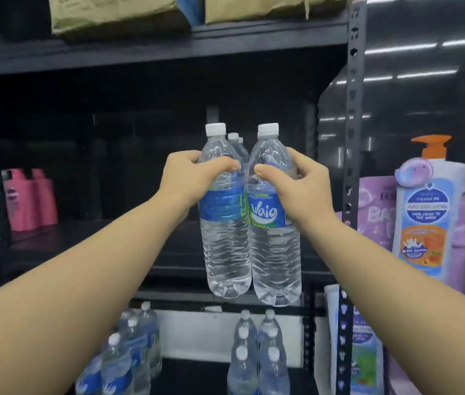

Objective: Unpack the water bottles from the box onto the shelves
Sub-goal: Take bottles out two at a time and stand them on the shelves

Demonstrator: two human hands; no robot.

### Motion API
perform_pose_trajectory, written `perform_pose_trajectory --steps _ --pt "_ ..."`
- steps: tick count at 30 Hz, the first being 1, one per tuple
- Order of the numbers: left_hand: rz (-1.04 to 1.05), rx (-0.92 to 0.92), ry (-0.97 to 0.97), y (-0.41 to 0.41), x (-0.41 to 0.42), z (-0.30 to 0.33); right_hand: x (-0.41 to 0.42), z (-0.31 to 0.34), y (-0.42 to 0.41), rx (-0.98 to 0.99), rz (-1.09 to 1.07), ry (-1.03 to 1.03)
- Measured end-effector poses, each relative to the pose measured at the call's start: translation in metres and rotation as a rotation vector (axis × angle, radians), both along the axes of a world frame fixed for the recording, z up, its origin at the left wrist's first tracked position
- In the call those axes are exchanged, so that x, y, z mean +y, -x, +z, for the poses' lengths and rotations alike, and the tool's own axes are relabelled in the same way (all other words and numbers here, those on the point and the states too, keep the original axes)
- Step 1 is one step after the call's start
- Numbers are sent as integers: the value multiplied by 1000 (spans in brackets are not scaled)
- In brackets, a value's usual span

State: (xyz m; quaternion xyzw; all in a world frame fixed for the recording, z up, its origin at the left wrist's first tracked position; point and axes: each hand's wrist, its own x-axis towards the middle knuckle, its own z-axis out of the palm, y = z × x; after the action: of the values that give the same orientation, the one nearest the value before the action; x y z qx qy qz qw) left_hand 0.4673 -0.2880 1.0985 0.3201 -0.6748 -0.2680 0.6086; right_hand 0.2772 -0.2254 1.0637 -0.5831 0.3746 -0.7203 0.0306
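Note:
I hold two clear water bottles with blue labels and white caps upright in front of the dark middle shelf [168,269]. My left hand [194,178] grips the left bottle [225,246] around its upper body. My right hand [299,183] grips the right bottle [275,252] the same way. The two bottles touch side by side, their bases hanging just above the shelf's front edge. Behind them stand other water bottles [235,141] on the shelf, mostly hidden. The box is not in view.
Several water bottles [256,352] stand in rows on the lower shelf, more at lower left [128,357]. Pink packs [29,201] sit at the shelf's left. A perforated steel upright [352,138] bounds the right side, with pump lotion bottles [424,218] beyond. Cardboard boxes [111,12] rest on top.

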Motion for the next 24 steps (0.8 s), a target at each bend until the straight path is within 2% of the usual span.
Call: perform_pose_trajectory --steps 9,18,24 --pt "5 -34 19 32 -53 57 -52 51 28 -5 -11 55" --pt "2 -161 -47 48 -119 45 -115 37 42 -83 -53 -34" --pt "92 -195 40 58 -125 1 -121 10 34 8 -188 -31"
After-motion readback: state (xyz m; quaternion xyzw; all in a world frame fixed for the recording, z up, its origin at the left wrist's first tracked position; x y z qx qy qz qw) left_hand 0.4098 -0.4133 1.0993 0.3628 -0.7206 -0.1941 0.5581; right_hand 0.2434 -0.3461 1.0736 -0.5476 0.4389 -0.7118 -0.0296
